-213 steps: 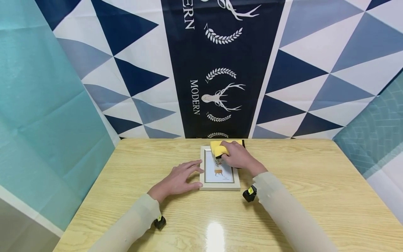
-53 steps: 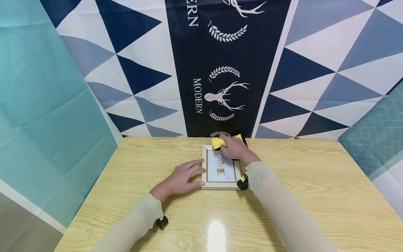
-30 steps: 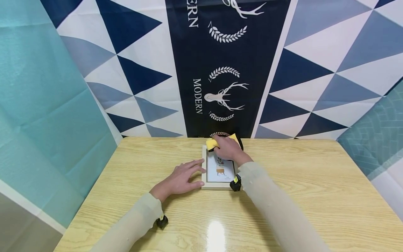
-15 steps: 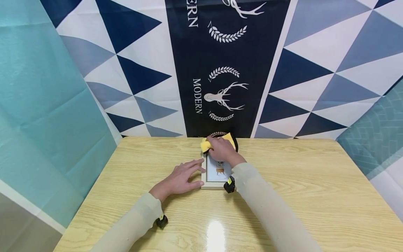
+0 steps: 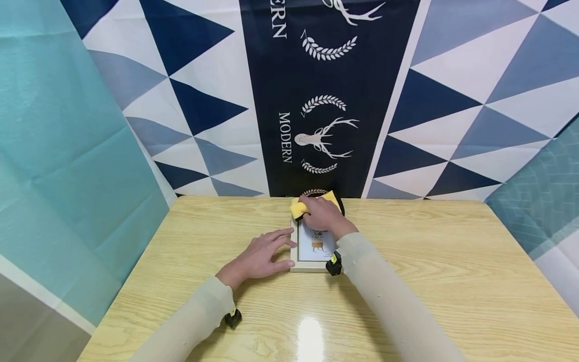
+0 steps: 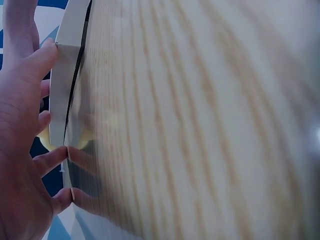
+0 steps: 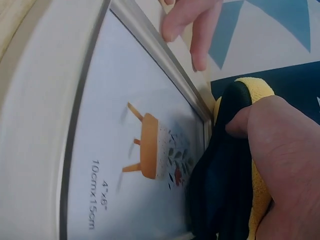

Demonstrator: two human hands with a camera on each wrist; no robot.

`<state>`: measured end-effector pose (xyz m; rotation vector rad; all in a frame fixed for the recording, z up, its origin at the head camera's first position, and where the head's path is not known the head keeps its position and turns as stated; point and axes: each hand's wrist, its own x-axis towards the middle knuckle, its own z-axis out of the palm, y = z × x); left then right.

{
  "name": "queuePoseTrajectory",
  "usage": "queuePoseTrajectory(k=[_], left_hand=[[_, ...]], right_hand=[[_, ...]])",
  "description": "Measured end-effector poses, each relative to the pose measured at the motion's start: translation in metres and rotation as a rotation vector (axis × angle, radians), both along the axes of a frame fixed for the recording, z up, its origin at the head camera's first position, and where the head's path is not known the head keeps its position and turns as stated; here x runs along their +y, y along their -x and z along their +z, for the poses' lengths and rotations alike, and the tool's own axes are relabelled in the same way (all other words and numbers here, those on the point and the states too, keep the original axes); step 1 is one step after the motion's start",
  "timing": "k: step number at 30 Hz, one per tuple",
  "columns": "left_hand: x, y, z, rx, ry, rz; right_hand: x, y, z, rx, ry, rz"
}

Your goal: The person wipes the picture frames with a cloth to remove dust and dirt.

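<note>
A cream picture frame lies on the table; the right wrist view shows its glass over a print of an orange plant pot on legs. My left hand, fingers spread and fairly straight, touches the frame's left side with thumb and fingertips. In my right hand is a bunched yellow cloth with a black edge, gripped between thumb and fingers. It lies over the frame's far end, covering the far left corner. Seen from the right wrist, the cloth's dark side faces the glass.
The frame sits near the back edge of a wood-grain table. Behind it rises a patterned wall cloth with triangles and deer heads. Black wrist cameras, such as the right one, hang below both sleeves.
My right hand has moved the cloth from over the glass to the frame's far edge, then leftward to its far left corner. My left hand has stayed at the left side.
</note>
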<state>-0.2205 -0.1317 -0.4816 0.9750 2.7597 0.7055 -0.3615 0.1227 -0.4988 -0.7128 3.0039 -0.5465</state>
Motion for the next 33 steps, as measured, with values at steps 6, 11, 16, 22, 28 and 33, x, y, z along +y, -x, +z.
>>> queuePoseTrajectory(k=[6, 11, 16, 22, 28, 33], left_hand=[[0.001, -0.001, 0.000, 0.012, 0.017, 0.007], [0.002, -0.001, -0.001, 0.004, 0.026, 0.009], [0.003, -0.002, 0.001, -0.004, 0.025, 0.014], [0.002, -0.001, 0.002, -0.010, 0.025, 0.021], [0.003, -0.002, 0.001, -0.003, 0.026, 0.020], [0.002, -0.002, 0.001, -0.007, 0.022, 0.022]], right_hand=[[0.010, -0.001, 0.004, -0.025, 0.015, -0.009], [0.023, -0.004, 0.007, -0.040, 0.014, -0.013], [0.029, -0.025, 0.035, -0.090, -0.010, -0.030], [0.040, -0.042, 0.056, -0.119, -0.010, -0.059], [0.061, -0.042, 0.057, -0.126, -0.013, -0.077], [0.067, -0.042, 0.058, -0.132, -0.014, -0.085]])
